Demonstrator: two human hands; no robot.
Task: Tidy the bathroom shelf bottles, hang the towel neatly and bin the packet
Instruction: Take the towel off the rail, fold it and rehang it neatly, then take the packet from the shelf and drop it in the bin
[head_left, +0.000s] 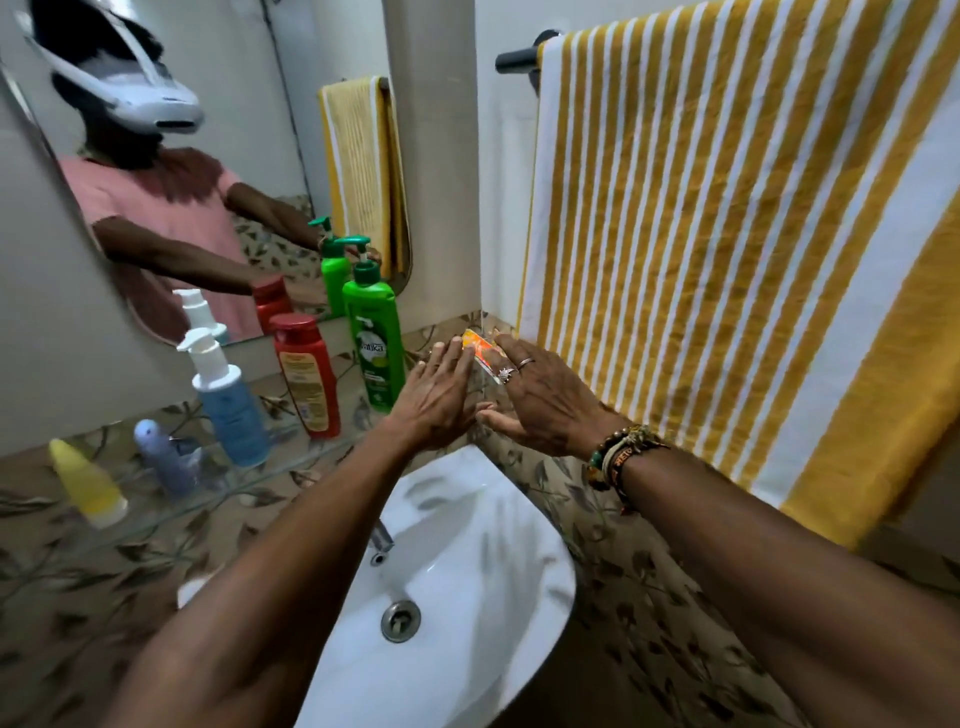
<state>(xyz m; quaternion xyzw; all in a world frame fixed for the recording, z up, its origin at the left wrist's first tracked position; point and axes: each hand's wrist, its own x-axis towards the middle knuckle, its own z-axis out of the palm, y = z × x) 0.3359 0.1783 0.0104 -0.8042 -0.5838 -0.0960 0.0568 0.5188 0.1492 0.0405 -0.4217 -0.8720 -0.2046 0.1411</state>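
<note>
Forearms reach out over the white sink (483, 582), drain (400, 621) and tap (382, 538) right below them, and both hands meet at the far corner. The left hand (436, 400) is flat, fingers straight and close together, fingertips resting against the near edge of the orange-and-yellow packet (480, 351). The right hand (540, 405), rings on two fingers and beaded bands (618, 460) at the wrist, comes in from the other side with fingers stretched over the packet and the thumb spread wide underneath. Neither hand is curled round it. So the packet sits between the two sets of fingertips, tilted, in the corner at the right end of the glass shelf (311, 452); whether it lies on the shelf or is lifted off it, I cannot tell.

Along the shelf, from the packet leftward: a green pump bottle (371, 343) just beside the left hand, a red bottle (306, 374), a blue bottle with a white pump (228, 405), a small purple roll-on (163, 457), and a yellow tube (88, 483) nearest the left edge. All stand upright, in a loose row.

On the right wall the yellow-and-white striped towel (727, 260) hangs spread wide from a dark rail (519, 58), its lower left corner just beside the right hand. The mirror (249, 130) above the shelf doubles the bottles.
</note>
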